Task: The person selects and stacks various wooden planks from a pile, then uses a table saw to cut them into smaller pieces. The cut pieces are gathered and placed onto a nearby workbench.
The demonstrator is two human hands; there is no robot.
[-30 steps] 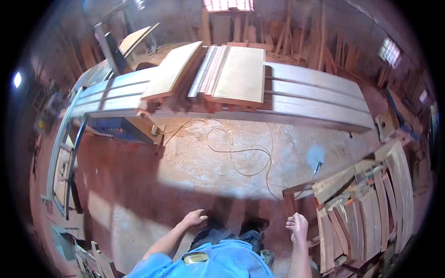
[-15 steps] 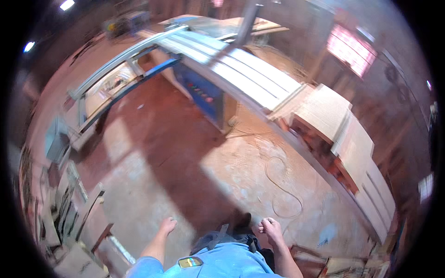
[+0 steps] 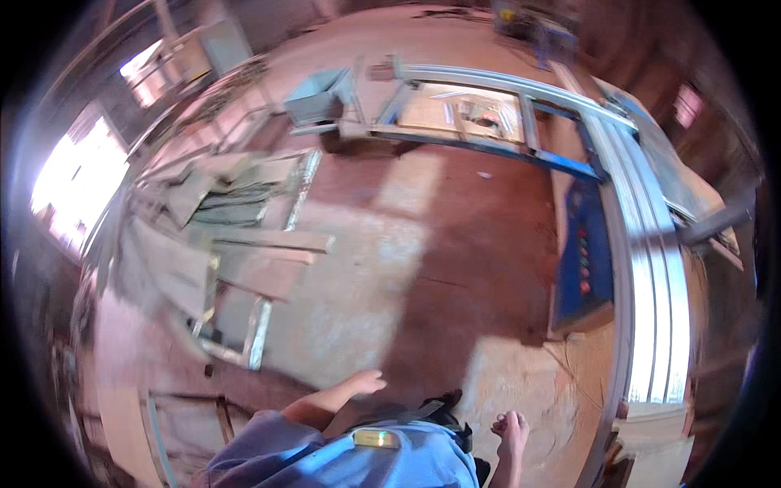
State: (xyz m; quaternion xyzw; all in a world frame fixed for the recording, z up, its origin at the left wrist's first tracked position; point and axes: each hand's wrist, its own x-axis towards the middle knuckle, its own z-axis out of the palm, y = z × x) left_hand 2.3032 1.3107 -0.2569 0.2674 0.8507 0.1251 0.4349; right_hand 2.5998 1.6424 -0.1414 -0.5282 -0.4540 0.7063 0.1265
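While both hands hang free, nothing is carried.
Left hand [image 3: 364, 382]: empty, fingers stretched flat together, over the dusty reddish concrete floor [image 3: 455, 244].
Right hand [image 3: 511, 426]: empty, fingers loosely curled, touching nothing.
Nearest things: blurred stack of grey wooden boards [image 3: 236, 244], left; long silvery metal saw table [image 3: 651, 276], right.
Progress: nothing picked up yet, handling all remains, I judge.

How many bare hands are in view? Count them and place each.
2. The left hand hangs open over the dusty floor, low and centre. The right hand is loosely curled near the bottom edge, beside the long machine table. Both hold nothing.
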